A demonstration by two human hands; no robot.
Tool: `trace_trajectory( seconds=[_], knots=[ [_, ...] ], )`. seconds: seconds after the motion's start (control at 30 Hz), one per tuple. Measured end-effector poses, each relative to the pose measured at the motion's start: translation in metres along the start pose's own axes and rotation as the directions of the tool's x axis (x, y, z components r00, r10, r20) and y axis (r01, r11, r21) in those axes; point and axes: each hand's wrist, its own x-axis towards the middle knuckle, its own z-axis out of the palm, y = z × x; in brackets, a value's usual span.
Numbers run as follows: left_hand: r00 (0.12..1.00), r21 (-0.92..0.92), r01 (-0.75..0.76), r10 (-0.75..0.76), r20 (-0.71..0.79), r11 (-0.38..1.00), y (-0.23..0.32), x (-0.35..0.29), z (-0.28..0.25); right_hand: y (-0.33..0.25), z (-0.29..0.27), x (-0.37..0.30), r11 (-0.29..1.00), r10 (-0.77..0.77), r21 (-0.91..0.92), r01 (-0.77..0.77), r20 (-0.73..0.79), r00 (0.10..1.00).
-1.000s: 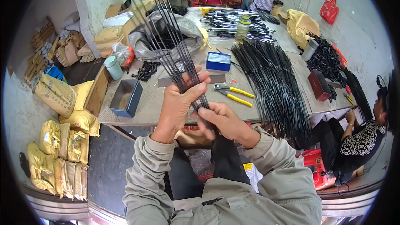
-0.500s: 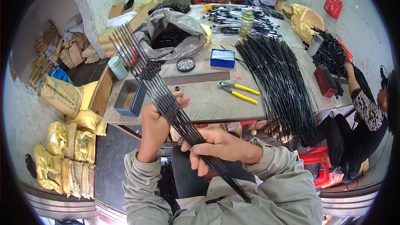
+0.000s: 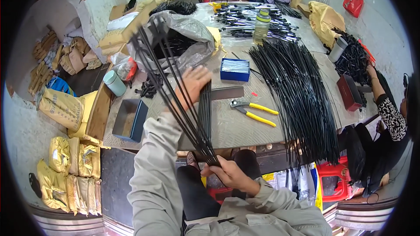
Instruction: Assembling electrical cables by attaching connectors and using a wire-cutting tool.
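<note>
My right hand (image 3: 231, 174) is closed round the lower end of a bundle of thin black rods (image 3: 192, 124), which look like umbrella ribs. From that grip the rods fan upward in two groups. One group leans left, across my left wrist; the other stands nearly upright, right of the wrist. My left hand (image 3: 192, 85) reaches over the table between them, its fingers stretched out and slightly blurred, with nothing seen in its grasp. A large pile of similar black rods (image 3: 297, 100) lies to the right, hanging over the table's near edge.
On the table (image 3: 258, 135) are yellow-handled pliers (image 3: 253, 111), a blue box of thin pale pins (image 3: 235, 70), an open dark box (image 3: 130, 120), a light-green cup (image 3: 114, 83), a bottle (image 3: 261, 26) and a grey sack (image 3: 192, 35). Co-workers sit at the far side and right.
My left hand has let go of the bundle and moved forward and right, fingers extended. The rods have spread into two groups. My right hand still grips their lower end, slightly lower and further right.
</note>
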Motion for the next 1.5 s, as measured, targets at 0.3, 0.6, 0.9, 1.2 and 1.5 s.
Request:
trace_trajectory(
  seconds=[0.3,0.6,0.9,1.2,1.5],
  knots=[
    [0.901,-0.109,0.174,-0.114,0.418,0.979,0.048,-0.086,-0.043,0.118,0.000,-0.003,0.963,0.081,0.263,-0.057,-0.083,0.993],
    [0.946,-0.038,0.062,-0.046,0.322,0.997,0.081,-0.100,-0.002,0.180,-0.030,0.005,0.711,-0.020,-0.703,0.030,0.023,1.000],
    [0.975,-0.120,0.034,-0.007,0.222,0.992,0.080,-0.110,0.006,0.225,-0.038,-0.095,0.399,0.162,-0.635,-0.662,-0.662,0.732],
    [0.972,-0.117,0.028,0.001,0.235,0.993,0.074,-0.111,0.003,0.077,-0.039,-0.085,0.775,0.373,-0.369,-0.514,-0.390,0.842],
    [0.973,-0.059,0.028,-0.014,0.230,0.998,0.077,-0.113,0.002,-0.053,-0.141,0.138,0.748,-0.389,-0.663,-0.008,-0.449,0.804]
  ],
)
